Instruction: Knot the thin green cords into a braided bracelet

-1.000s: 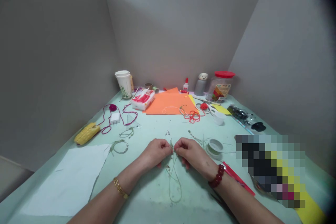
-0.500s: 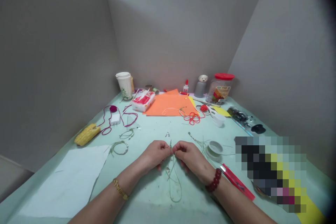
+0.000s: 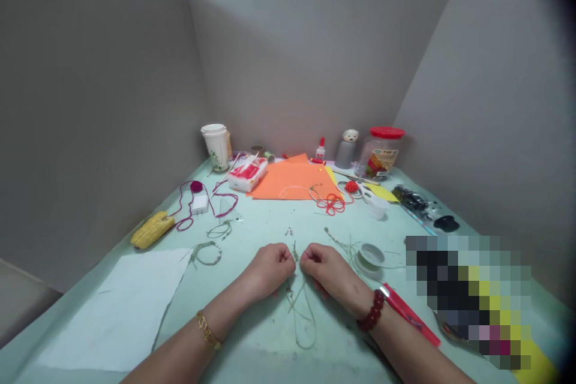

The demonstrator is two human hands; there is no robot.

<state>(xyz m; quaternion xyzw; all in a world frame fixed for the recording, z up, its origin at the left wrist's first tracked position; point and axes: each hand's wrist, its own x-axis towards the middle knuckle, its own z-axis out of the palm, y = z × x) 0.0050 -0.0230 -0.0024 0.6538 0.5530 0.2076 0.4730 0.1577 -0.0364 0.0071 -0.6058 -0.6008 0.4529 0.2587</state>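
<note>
A thin green cord [image 3: 314,327] lies looped on the table in front of me, with its knotted upper part between my two hands. My left hand [image 3: 273,267] pinches the cord from the left, fingers curled. Close beside it, my right hand [image 3: 326,267] pinches the cord from the right. The fingertips are a small gap apart. Small beads or charms [image 3: 288,292] show on the cord below my hands, too small to make out well. A few tiny pieces [image 3: 288,231] lie just beyond the hands.
On the left are braided cord bracelets [image 3: 207,254], white cloth or paper [image 3: 108,306] and a corn-shaped object [image 3: 153,230]. To the right lie a ribbon spool [image 3: 369,257] and red cutter [image 3: 411,315]. Orange paper [image 3: 288,180], a tissue pack [image 3: 247,173] and a jar [image 3: 381,153] stand behind.
My hands have drawn slightly apart, opening a small gap at the knotted cord. The whole view has shifted a little.
</note>
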